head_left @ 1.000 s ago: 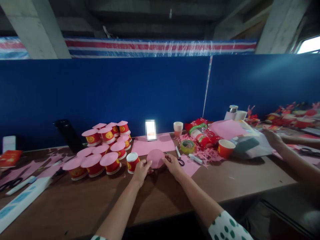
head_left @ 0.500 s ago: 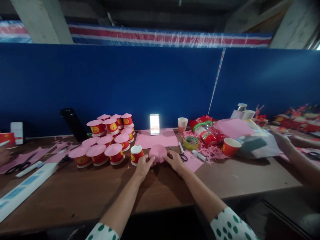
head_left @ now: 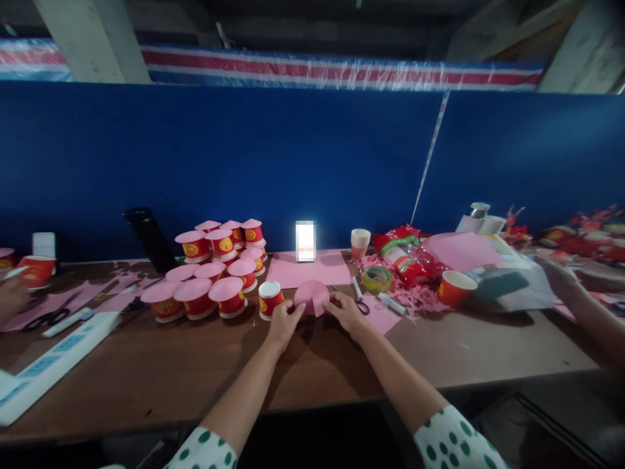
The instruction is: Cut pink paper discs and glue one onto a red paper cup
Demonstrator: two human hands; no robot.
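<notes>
The pink paper disc [head_left: 305, 293] was held over the tabletop [head_left: 332, 374], between front and back edges, left hand [head_left: 284, 323] and right hand [head_left: 346, 314] pinched nearly closed on its rim. An upside-down red cup [head_left: 270, 303] stood near the left; the orange cup's [head_left: 454, 291] contents were indiscernible.

We are facing a blue partition [head_left: 293, 163] under a dark ceiling [head_left: 342, 23].
Above it we are seeing a red, white and blue striped sheet [head_left: 312, 70] running between a left pillar [head_left: 97, 39] and a right pillar [head_left: 581, 49]; pale light is glowing softly on the partition's right, and a brown table [head_left: 195, 371] is standing before it.
</notes>
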